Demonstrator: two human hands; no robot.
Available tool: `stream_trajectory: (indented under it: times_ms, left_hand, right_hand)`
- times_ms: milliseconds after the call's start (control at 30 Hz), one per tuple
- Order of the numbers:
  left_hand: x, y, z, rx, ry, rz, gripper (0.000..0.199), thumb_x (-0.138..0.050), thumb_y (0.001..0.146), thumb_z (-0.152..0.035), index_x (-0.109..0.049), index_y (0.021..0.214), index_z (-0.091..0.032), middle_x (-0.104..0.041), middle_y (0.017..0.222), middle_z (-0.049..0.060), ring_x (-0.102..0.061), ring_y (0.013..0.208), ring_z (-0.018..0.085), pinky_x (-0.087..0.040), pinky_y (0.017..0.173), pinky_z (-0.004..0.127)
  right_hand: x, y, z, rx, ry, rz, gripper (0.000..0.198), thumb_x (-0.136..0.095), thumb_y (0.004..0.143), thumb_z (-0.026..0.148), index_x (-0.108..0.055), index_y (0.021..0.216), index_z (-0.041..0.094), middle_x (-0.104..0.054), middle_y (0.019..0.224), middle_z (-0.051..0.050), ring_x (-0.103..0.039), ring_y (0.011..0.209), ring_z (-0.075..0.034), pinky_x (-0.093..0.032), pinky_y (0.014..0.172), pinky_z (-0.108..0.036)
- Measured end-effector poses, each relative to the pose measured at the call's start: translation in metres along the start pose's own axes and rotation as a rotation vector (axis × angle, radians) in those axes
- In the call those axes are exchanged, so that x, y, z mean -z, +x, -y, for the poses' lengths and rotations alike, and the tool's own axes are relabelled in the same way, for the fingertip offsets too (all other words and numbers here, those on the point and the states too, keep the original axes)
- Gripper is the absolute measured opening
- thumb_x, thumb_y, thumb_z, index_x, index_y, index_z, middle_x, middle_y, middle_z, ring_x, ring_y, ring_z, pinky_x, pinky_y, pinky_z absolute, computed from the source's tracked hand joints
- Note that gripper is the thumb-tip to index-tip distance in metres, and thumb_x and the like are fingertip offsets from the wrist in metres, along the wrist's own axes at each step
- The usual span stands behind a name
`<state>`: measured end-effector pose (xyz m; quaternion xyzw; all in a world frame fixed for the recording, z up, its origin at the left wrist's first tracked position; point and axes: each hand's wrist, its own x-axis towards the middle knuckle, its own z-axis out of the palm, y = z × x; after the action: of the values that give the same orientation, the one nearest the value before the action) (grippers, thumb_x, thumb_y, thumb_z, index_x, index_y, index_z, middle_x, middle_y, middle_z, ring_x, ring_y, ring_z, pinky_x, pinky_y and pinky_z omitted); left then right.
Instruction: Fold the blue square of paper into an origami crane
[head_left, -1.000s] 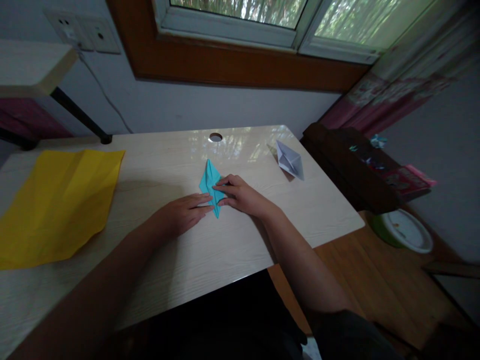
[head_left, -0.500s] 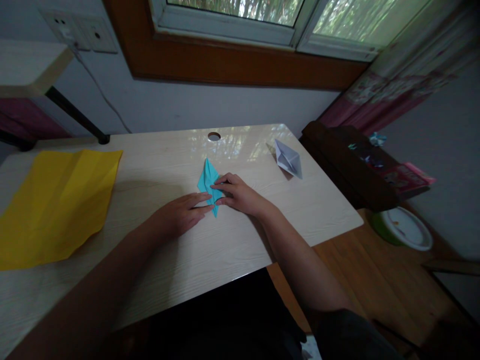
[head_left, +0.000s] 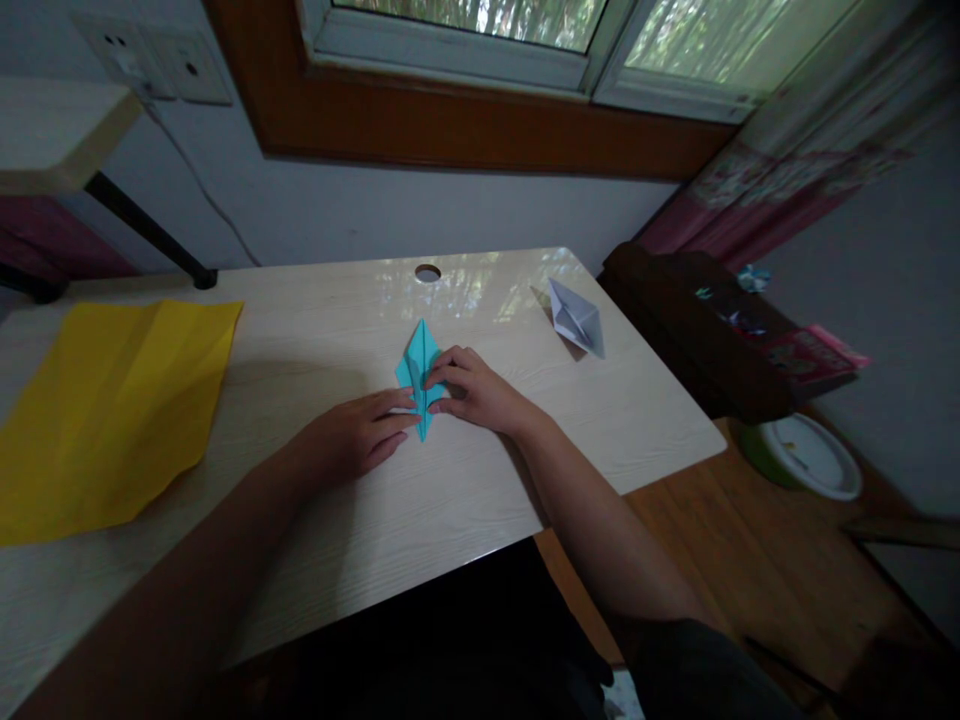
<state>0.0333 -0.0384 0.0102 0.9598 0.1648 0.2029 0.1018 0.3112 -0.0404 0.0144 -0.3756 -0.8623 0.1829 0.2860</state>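
Note:
A turquoise sheet of origami paper (head_left: 421, 350), folded into a narrow kite-like shape with pointed ends, lies on the desk in front of me. My left hand (head_left: 367, 432) reaches in from the left, its fingertips holding the paper's lower left part down. On the opposite side, my right hand (head_left: 474, 390) has its fingers bent and holds the right edge and centre of the paper. The fingers cover parts of the lower half. Both points of the paper stay visible, one toward the wall and one toward me.
A large yellow sheet (head_left: 127, 410) lies at the left of the desk (head_left: 465, 500). A folded white paper piece (head_left: 576, 318) sits near the right edge. There is a round hole (head_left: 428, 273) at the back. A tub with a white lid (head_left: 814, 455) stands on the floor.
The turquoise paper has turned slightly, its far point shifting right and its near point left. My left hand has drawn back a little to the left; the right hand has barely moved.

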Motion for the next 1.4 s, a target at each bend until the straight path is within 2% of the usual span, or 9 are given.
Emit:
stream_trajectory:
  times_ms: [133,300,500,867,1033,1400]
  left_hand:
    - [0.003,0.0,-0.002,-0.021,-0.013,0.007,0.031,-0.053,0.102,-0.022,-0.068,0.129,-0.02,-0.064,0.136,0.014,-0.06,0.132,0.026,-0.055,0.11,0.043]
    - [0.005,0.0,-0.001,-0.032,-0.022,0.02,0.032,-0.055,0.1,-0.021,-0.068,0.129,-0.022,-0.064,0.136,0.013,-0.061,0.13,0.026,-0.056,0.107,0.041]
    - [0.005,0.0,0.0,-0.048,-0.011,0.039,0.03,-0.055,0.099,-0.017,-0.071,0.124,-0.021,-0.063,0.138,0.014,-0.058,0.134,0.028,-0.054,0.11,0.044]
    - [0.002,0.0,0.003,-0.07,-0.033,-0.004,0.029,-0.056,0.098,-0.016,-0.073,0.121,-0.022,-0.066,0.134,0.013,-0.06,0.132,0.027,-0.054,0.111,0.044]
    - [0.001,-0.001,0.004,-0.092,-0.005,-0.003,0.029,-0.056,0.098,-0.017,-0.072,0.122,-0.022,-0.064,0.137,0.013,-0.059,0.132,0.027,-0.056,0.109,0.043]
    - [0.006,0.0,0.001,-0.127,-0.019,0.021,0.025,-0.059,0.097,-0.017,-0.073,0.117,-0.023,-0.066,0.134,0.009,-0.058,0.135,0.025,-0.049,0.118,0.045]
  right_hand:
    - [-0.001,0.002,0.002,0.061,0.041,0.015,0.014,-0.073,0.093,0.035,-0.075,0.104,0.026,-0.06,0.118,-0.007,-0.056,0.116,-0.022,-0.046,0.105,-0.043]
    - [-0.001,0.003,0.006,0.062,0.07,0.049,0.012,-0.072,0.094,0.032,-0.076,0.103,0.027,-0.058,0.124,-0.008,-0.055,0.12,-0.022,-0.047,0.107,-0.045]
    - [-0.003,0.003,0.004,0.075,0.139,0.056,0.007,-0.069,0.095,0.028,-0.075,0.095,0.024,-0.057,0.122,-0.008,-0.057,0.118,-0.021,-0.05,0.104,-0.041]
    - [-0.009,0.006,0.003,0.054,0.06,0.078,0.005,-0.067,0.095,0.023,-0.071,0.094,0.023,-0.063,0.116,-0.007,-0.058,0.112,-0.021,-0.048,0.103,-0.043]
    - [-0.011,0.007,0.003,0.053,0.047,0.073,0.005,-0.066,0.095,0.022,-0.071,0.093,0.022,-0.062,0.118,-0.008,-0.057,0.112,-0.021,-0.047,0.102,-0.041]
    - [-0.012,0.006,0.0,0.059,0.041,0.077,0.007,-0.069,0.095,0.028,-0.07,0.099,0.023,-0.061,0.119,-0.008,-0.057,0.113,-0.022,-0.047,0.102,-0.041]
